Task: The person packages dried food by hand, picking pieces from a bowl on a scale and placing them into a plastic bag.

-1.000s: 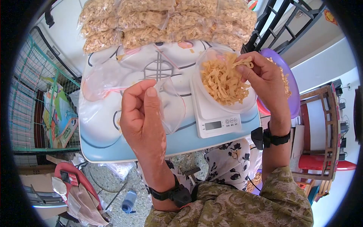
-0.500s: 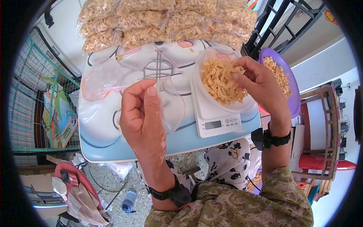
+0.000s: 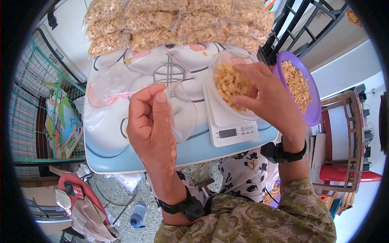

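My left hand (image 3: 150, 123) pinches the edge of a clear plastic bag (image 3: 185, 121) between thumb and fingers, left of the scale. The bag hangs flat and has a thin red line along one edge. My right hand (image 3: 272, 91) is over a clear plastic bowl (image 3: 212, 86), thumb and fingers spread at the dried, pale-yellow strips (image 3: 231, 84) inside. Part of the bowl and strips is hidden by this hand. Under the bowl stands a white kitchen scale (image 3: 221, 141) with a small display and buttons; its reading is too faint to make out.
Filled bags of dried strips (image 3: 154, 22) are stacked along the table's far side. More clear bags (image 3: 111, 83) lie on the cartoon-patterned table (image 3: 117, 158) at left. A purple basin (image 3: 314, 113) of dried pieces stands at right. A wire cage (image 3: 34, 121) is on the left.
My right hand has moved left and lower over the bowl, and its fingers have spread from a pinch. My left hand still holds the bag, barely shifted.
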Motion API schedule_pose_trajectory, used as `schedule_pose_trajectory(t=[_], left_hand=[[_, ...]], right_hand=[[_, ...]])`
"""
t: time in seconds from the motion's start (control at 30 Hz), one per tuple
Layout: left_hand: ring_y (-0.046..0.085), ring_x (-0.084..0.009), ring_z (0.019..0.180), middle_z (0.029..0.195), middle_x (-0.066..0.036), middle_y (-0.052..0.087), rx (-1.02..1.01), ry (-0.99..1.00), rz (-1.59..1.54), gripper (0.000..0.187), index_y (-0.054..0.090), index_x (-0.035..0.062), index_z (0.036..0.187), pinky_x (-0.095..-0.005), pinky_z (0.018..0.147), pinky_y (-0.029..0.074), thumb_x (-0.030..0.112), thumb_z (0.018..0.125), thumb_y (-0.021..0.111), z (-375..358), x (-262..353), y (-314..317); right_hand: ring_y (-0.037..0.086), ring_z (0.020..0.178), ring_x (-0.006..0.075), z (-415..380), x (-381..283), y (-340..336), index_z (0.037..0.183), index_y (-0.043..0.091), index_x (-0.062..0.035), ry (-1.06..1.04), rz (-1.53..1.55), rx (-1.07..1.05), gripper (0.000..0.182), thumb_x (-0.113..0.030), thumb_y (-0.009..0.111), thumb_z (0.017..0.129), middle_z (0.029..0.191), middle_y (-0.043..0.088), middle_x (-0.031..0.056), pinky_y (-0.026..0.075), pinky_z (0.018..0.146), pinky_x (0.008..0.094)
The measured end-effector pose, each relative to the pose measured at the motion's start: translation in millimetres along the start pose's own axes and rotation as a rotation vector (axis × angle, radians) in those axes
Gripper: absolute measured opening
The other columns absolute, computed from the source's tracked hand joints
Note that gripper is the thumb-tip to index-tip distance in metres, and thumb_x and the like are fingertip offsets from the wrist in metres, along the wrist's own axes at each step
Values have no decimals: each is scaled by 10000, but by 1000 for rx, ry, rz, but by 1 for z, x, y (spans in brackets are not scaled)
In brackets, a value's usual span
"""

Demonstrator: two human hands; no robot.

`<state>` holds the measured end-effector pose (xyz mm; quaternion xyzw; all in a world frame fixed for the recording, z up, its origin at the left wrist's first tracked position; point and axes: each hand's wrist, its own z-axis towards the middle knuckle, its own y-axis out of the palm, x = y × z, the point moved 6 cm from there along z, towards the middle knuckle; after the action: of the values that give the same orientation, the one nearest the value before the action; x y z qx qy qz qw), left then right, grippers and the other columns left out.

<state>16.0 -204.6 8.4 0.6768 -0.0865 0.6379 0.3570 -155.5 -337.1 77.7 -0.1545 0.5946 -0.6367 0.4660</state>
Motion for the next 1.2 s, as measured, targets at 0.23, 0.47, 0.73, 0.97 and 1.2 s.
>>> schedule_pose_trajectory(t=[0.23, 0.47, 0.73, 0.97, 1.2], left_hand=[[440, -2, 661, 790, 49, 540, 4, -12, -1, 145, 601, 29, 1038, -145, 561, 344, 128, 938, 568, 0, 1, -1], [444, -5, 677, 802, 49, 546, -4, 3, -2, 151, 602, 29, 1039, -150, 582, 357, 136, 936, 575, 0, 4, -2], [458, -8, 686, 819, 41, 560, -2, -1, 0, 152, 604, 29, 1040, -148, 586, 367, 133, 932, 580, 0, 2, -4], [463, -9, 686, 824, 38, 566, 10, 2, -2, 153, 606, 30, 1038, -147, 580, 370, 136, 931, 582, 0, 1, -3], [450, -7, 661, 780, 52, 545, 26, -15, 16, 149, 614, 40, 1032, -149, 564, 365, 144, 928, 588, -2, 1, -1]], right_hand=[[563, 751, 185, 3, 2, 5, 1115, 588, -46, -10, -81, 90, 353, -115, 694, 785, 996, 564, 82, 468, 641, 287], [614, 736, 249, 4, 6, -10, 986, 611, -51, 13, -14, 204, 175, -68, 616, 811, 852, 613, 124, 492, 644, 331], [490, 645, 42, 4, 24, -26, 937, 646, -61, 171, 344, 326, 103, -112, 660, 849, 784, 614, -21, 407, 559, 212], [493, 578, 38, 1, 44, -13, 1044, 625, -68, 365, 1044, 265, 165, -128, 638, 891, 732, 583, -12, 379, 480, 185], [555, 599, 76, 2, 50, -5, 1073, 594, -35, 352, 1442, 248, 169, -100, 582, 917, 778, 612, 29, 388, 442, 195]])
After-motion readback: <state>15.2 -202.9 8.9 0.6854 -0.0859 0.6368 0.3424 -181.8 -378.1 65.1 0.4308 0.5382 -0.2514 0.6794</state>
